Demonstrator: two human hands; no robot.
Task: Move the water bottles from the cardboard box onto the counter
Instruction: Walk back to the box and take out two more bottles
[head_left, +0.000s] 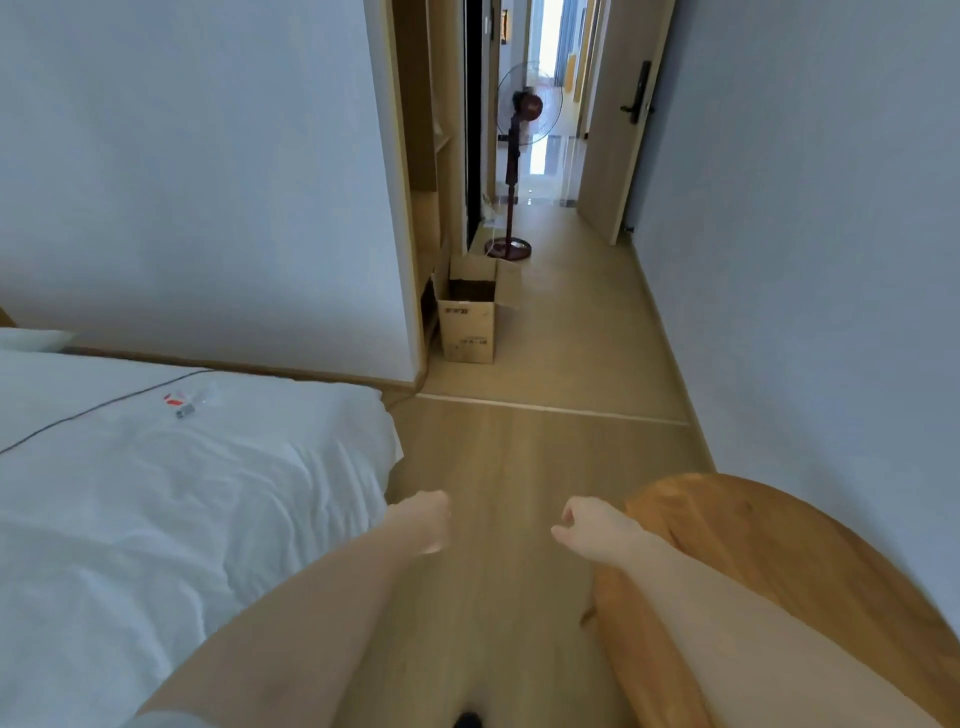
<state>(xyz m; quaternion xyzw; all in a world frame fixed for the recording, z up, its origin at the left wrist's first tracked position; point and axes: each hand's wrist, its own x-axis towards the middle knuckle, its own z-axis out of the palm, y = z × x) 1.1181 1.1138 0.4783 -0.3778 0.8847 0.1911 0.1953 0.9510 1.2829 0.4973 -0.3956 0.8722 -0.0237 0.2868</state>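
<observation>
Head view puts the cardboard box (470, 317) well ahead of you on the floor by the shelving, flaps open, while your left hand (427, 521) and right hand (589, 527) hang loosely curled, empty, about equally far.

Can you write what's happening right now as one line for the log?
stage: start, nothing carried | left hand: holds nothing | right hand: holds nothing | box: open, on floor ahead | bottles: unseen
</observation>
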